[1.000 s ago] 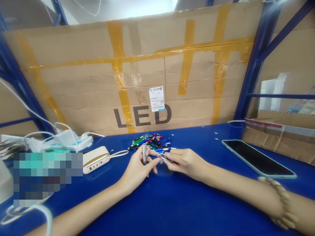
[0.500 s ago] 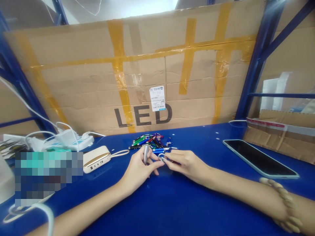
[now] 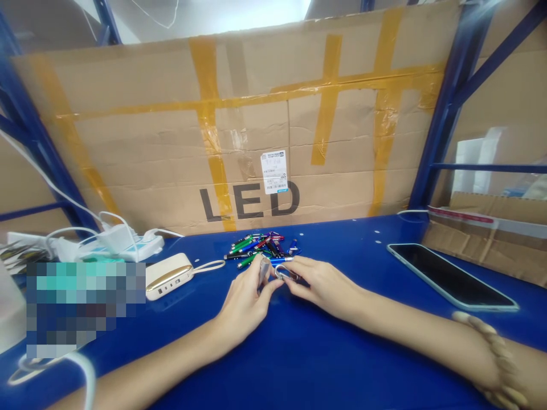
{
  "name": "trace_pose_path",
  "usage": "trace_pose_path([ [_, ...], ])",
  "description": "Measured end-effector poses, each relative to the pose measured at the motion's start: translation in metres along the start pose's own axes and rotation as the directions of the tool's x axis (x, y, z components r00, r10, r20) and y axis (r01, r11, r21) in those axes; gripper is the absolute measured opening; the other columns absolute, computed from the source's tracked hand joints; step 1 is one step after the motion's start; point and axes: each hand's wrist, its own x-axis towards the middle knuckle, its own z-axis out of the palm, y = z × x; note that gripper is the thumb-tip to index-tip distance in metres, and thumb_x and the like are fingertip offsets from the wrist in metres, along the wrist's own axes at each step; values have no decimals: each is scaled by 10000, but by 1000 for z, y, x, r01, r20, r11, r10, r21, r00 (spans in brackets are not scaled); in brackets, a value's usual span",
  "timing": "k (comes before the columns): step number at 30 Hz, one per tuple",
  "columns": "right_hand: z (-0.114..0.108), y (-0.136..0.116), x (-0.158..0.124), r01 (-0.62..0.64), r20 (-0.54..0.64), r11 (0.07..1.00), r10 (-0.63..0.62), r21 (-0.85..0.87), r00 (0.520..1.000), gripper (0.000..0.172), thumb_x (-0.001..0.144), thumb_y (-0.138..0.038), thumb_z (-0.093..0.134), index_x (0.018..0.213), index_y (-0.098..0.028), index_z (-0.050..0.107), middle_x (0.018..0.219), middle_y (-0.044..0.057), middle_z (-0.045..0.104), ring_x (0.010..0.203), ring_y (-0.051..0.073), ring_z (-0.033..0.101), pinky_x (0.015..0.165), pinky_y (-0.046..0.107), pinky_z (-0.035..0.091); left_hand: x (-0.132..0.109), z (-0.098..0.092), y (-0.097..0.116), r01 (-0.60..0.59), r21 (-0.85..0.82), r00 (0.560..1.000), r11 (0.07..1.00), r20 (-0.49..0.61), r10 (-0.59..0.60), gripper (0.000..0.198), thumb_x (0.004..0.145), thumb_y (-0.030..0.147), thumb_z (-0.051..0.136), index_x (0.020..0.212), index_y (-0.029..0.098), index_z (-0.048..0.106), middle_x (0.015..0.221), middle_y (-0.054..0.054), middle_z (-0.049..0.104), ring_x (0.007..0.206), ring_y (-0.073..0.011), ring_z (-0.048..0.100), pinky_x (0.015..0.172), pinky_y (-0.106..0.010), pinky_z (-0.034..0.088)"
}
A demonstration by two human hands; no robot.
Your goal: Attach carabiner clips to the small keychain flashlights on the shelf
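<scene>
My left hand (image 3: 252, 290) is closed on a small silver cylinder (image 3: 264, 272), which stands tilted between its fingers. Just to the right, my right hand (image 3: 314, 279) pinches a silver carabiner clip (image 3: 282, 272). The two hands nearly meet at the clip, and the left thumb tip is at its edge. Right behind them lies a pile of small metallic cylinders with clips (image 3: 256, 244), in green, blue, red, purple and black. Whether the silver cylinder and the clip are joined is hidden by the fingers.
On the blue table (image 3: 342, 364), a cream power bank (image 3: 170, 276) with a strap lies left, near a power strip (image 3: 147, 246) and white cables. A phone (image 3: 453, 276) lies right. A large cardboard box (image 3: 149, 154) stands behind, between blue shelf posts.
My left hand has shifted slightly right, and the silver cylinder in it now leans more to the right. My right hand has turned a little, still holding the clip.
</scene>
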Motion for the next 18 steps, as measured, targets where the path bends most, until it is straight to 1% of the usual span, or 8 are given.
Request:
trace_pose_path([
  [2,1,-1,-1,8,0,999,-8,-49,1000,164,851,-219,484,950,-153,596,860,74,637,766,184,606,648,268,467,-1,1,-2,-37,67,999,997,8,37,126,834,317,447,786,224,378,665,33,500,564,-127,487,547,-244,364],
  [4,2,-1,-2,19,17,997,-17,-78,1000,132,838,-201,499,880,-143,610,764,60,633,668,169,599,583,249,448,-2,2,-4,-74,108,997,991,34,71,110,837,312,436,802,228,375,672,31,494,573,-132,478,537,-241,344],
  [6,3,0,-2,47,15,994,-45,-95,999,129,838,-187,495,803,-135,608,682,45,610,577,146,567,522,231,413,-4,2,-5,-93,118,995,989,49,88,104,838,311,431,806,232,372,676,31,490,571,-133,473,530,-238,332],
  [8,3,1,-3,91,-9,992,-92,-91,996,162,851,-187,476,753,-134,593,632,32,581,525,126,531,491,221,385,-5,2,-4,-93,99,995,991,50,89,111,837,316,429,793,234,369,668,32,482,560,-133,467,525,-236,324],
  [12,4,4,-3,161,-80,985,-165,-55,983,230,884,-214,435,722,-135,577,608,28,554,516,113,501,500,217,379,-5,2,-2,-78,28,997,997,31,77,116,826,325,449,785,237,386,651,31,481,549,-135,464,522,-236,315],
  [18,2,4,-1,194,-128,980,-197,-37,972,309,917,-228,367,690,-142,559,595,21,530,523,105,474,514,213,385,-3,2,-1,-57,-12,998,998,-15,57,140,802,328,496,769,230,401,624,38,488,514,-124,439,515,-237,323],
])
